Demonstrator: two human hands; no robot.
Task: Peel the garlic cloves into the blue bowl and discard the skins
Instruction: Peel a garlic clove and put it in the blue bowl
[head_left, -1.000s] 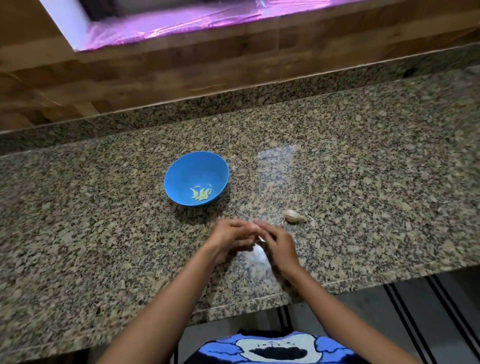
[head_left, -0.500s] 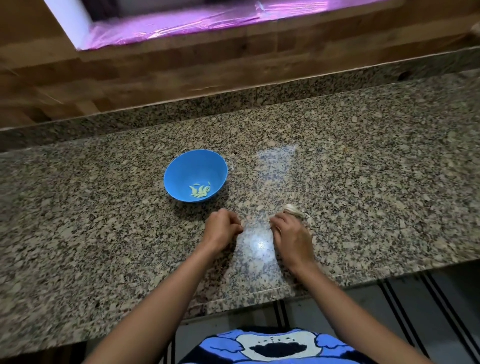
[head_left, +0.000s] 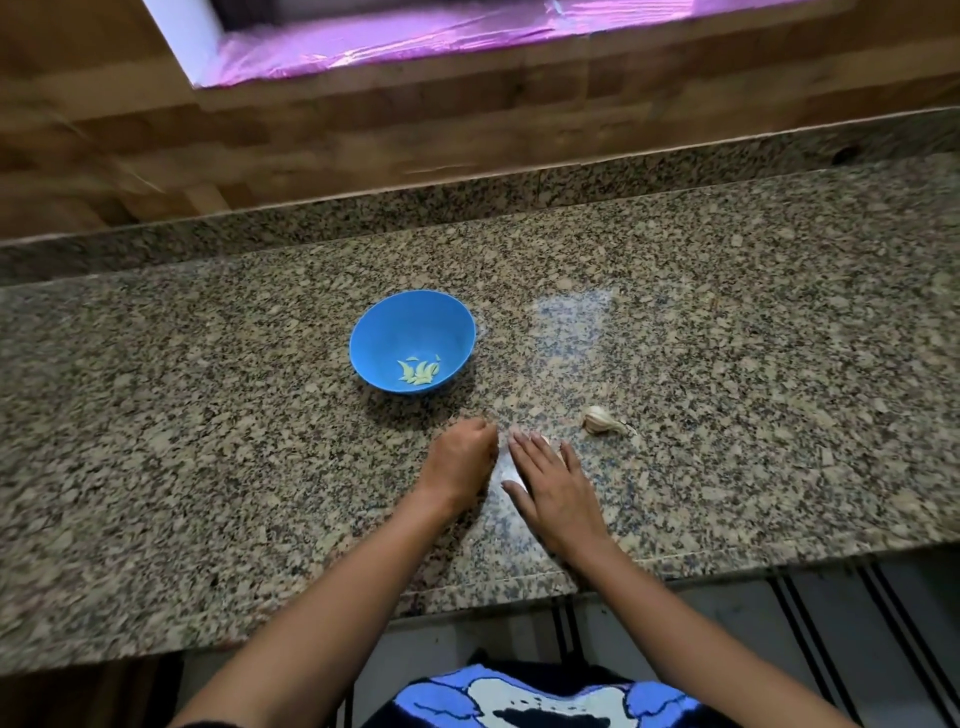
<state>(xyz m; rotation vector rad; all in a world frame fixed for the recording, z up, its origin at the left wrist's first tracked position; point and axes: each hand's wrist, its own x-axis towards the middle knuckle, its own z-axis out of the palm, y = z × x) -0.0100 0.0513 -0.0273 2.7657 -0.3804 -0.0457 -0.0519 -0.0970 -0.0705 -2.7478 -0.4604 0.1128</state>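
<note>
The blue bowl (head_left: 413, 322) stands on the granite counter with several peeled, yellowish cloves (head_left: 420, 370) at its bottom. An unpeeled piece of garlic (head_left: 600, 420) lies to the bowl's right. My left hand (head_left: 460, 457) rests on the counter just below the bowl with its fingers curled under; what they enclose is hidden. My right hand (head_left: 550, 483) lies flat beside it, fingers straight and spread, left of the garlic piece and apart from it. A small pale bit (head_left: 544, 440) peeks out at its fingertips.
The granite counter (head_left: 727, 364) runs wide to both sides, with a raised granite lip and a wooden wall behind. Its front edge is just below my wrists. A striped mat (head_left: 831, 623) lies on the floor below.
My hands separated from each other. The right hand reached toward the garlic piece, then drew back left and flattened on the counter. The left hand stayed curled.
</note>
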